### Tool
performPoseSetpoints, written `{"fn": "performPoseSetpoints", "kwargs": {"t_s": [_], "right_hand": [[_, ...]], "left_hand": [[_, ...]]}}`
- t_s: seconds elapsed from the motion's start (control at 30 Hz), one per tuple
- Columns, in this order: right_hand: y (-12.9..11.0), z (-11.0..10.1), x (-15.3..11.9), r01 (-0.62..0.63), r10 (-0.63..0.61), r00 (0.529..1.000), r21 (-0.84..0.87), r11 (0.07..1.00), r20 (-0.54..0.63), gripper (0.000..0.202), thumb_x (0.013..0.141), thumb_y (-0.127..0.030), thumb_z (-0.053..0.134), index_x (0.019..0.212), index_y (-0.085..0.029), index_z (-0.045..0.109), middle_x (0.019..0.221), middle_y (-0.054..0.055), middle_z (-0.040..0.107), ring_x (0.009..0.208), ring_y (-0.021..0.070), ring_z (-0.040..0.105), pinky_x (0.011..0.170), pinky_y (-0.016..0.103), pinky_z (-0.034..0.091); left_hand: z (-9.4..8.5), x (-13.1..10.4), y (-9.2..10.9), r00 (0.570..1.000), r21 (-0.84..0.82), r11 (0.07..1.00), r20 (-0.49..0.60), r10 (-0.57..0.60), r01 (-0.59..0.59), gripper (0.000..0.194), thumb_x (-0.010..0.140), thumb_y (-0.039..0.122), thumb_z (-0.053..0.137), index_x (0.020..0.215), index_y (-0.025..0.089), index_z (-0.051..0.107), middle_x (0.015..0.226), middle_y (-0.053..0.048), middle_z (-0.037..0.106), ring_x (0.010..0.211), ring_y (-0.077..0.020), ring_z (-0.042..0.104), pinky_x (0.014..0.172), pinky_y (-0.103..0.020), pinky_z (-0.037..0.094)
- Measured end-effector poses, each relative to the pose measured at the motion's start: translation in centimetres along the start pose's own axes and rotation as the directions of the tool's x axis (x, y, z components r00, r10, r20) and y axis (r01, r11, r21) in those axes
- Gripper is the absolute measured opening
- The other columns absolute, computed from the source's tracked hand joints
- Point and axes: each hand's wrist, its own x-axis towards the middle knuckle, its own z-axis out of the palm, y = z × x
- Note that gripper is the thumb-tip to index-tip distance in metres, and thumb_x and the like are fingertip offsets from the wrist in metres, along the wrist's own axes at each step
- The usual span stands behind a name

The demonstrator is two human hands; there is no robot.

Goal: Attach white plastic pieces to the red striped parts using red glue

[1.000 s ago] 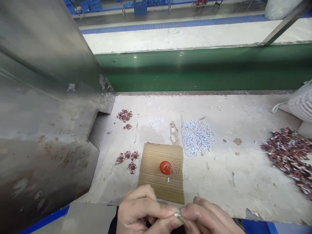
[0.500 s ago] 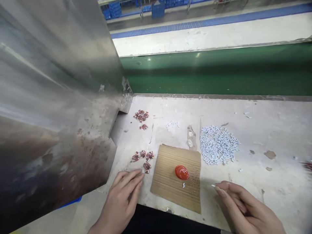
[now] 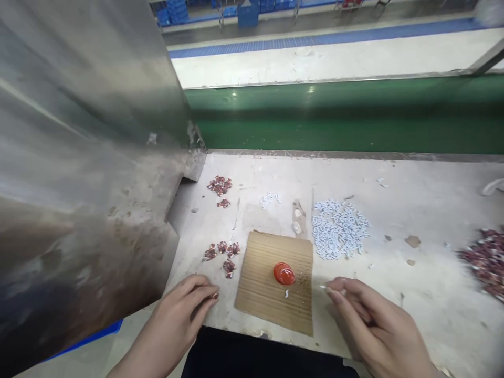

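My right hand [image 3: 374,320] pinches a small white squiggle-shaped piece [image 3: 323,287] between thumb and forefinger, just right of the cardboard. My left hand [image 3: 181,310] is closed at the fingertips over a small brown piece [image 3: 214,295], mostly hidden, left of the cardboard. On the brown cardboard sheet [image 3: 255,283] lies a glossy red blob [image 3: 284,273]. Just below the blob is a single white squiggle piece [image 3: 286,294]. Several small brown-red figures [image 3: 222,248] lie beyond my left hand. A wide pile of white squiggle pieces [image 3: 338,228] spreads beyond my right hand.
Another cluster of brown-red figures [image 3: 219,185] and a few white pieces [image 3: 271,198] sit farther back. A large brown-red pile [image 3: 486,262] lies far right. The metal panel [image 3: 98,157] rises at left. A green belt [image 3: 334,115] runs behind the table.
My left fingers, stretched out near the brown-red figures before, have closed on a small brown piece. My right hand still pinches its white piece. The view has shifted right.
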Motion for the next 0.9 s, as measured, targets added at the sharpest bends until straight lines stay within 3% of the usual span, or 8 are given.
{"fn": "performPoseSetpoints", "kwargs": {"t_s": [0.1,0.17,0.27,0.33,0.43,0.6,0.8,0.9], "right_hand": [[-1.0,0.9,0.8,0.048,-0.047,0.997,-0.017,0.999,0.057,0.008,0.105,-0.026,0.057,0.104,-0.023,0.065,0.07,-0.003,0.067,0.049,0.0128,0.057,0.05,0.023,0.049],[-1.3,1.4,1.3,0.061,-0.059,0.995,-0.021,0.998,0.085,0.011,0.107,-0.026,0.055,0.105,-0.023,0.065,0.077,0.0,0.07,0.053,0.0137,0.061,0.053,0.025,0.051],[-1.4,1.9,1.6,0.071,-0.068,0.99,-0.022,0.997,0.127,0.013,0.107,-0.025,0.052,0.106,-0.023,0.065,0.079,0.001,0.071,0.058,0.0151,0.065,0.055,0.026,0.052],[-1.4,2.1,1.6,0.07,-0.066,0.987,-0.023,0.997,0.148,0.014,0.108,-0.023,0.052,0.105,-0.023,0.065,0.08,0.0,0.072,0.06,0.0154,0.067,0.056,0.026,0.053],[-1.4,2.3,1.6,0.066,-0.061,0.984,-0.026,0.997,0.165,0.014,0.108,-0.023,0.051,0.104,-0.023,0.065,0.082,0.0,0.073,0.063,0.0156,0.069,0.059,0.025,0.053],[-1.2,2.4,1.4,0.08,-0.073,0.982,-0.033,0.996,0.173,0.013,0.108,-0.021,0.052,0.107,-0.023,0.065,0.088,0.001,0.076,0.07,0.0159,0.073,0.064,0.025,0.054],[-0.9,2.5,0.9,0.099,-0.093,0.986,-0.033,0.995,0.14,0.014,0.107,-0.019,0.052,0.111,-0.023,0.065,0.087,0.002,0.075,0.064,0.0154,0.071,0.06,0.026,0.054],[-0.5,2.2,0.5,0.083,-0.08,0.992,-0.033,0.996,0.096,0.012,0.107,-0.02,0.054,0.111,-0.024,0.064,0.083,0.0,0.072,0.06,0.0146,0.069,0.058,0.024,0.054]], "left_hand": [[-0.6,0.2,-0.2,1.0,-0.032,0.999,0.014,0.017,-0.017,0.01,0.096,0.021,0.066,0.091,0.024,0.074,0.091,-0.003,0.08,0.079,-0.0192,0.08,0.072,-0.02,0.062],[-1.0,0.4,-0.1,0.999,-0.079,0.997,-0.038,-0.002,-0.001,0.008,0.092,0.024,0.073,0.099,0.026,0.077,0.091,-0.001,0.082,0.075,-0.0181,0.08,0.069,-0.017,0.061],[-1.1,1.0,1.0,0.991,-0.218,0.974,-0.099,-0.086,0.063,0.021,0.09,0.027,0.075,0.109,0.032,0.083,0.095,-0.002,0.082,0.079,-0.0179,0.081,0.07,-0.015,0.062],[-0.9,1.5,1.9,0.982,-0.352,0.928,-0.092,-0.165,0.123,0.015,0.087,0.024,0.077,0.093,0.033,0.087,0.088,-0.003,0.081,0.076,-0.0177,0.08,0.065,-0.014,0.061],[-0.2,1.9,2.7,0.954,-0.613,0.765,-0.056,-0.293,0.199,0.016,0.079,0.015,0.081,0.075,0.03,0.085,0.082,-0.003,0.079,0.071,-0.0182,0.079,0.06,-0.017,0.063],[1.0,1.4,2.2,0.916,-0.9,0.373,0.065,-0.397,0.225,0.022,0.078,0.008,0.086,0.077,0.03,0.085,0.086,0.0,0.082,0.078,-0.0199,0.081,0.073,-0.028,0.069],[1.5,1.3,2.0,0.844,-0.963,0.18,0.078,-0.531,0.202,0.025,0.067,0.006,0.095,0.077,0.027,0.086,0.079,-0.001,0.085,0.073,-0.014,0.08,0.069,-0.015,0.064],[1.6,1.8,2.5,0.844,-0.97,0.123,0.116,-0.523,0.209,0.026,0.067,0.006,0.096,0.081,0.026,0.087,0.077,-0.003,0.085,0.07,-0.0153,0.081,0.068,-0.017,0.066]]}}
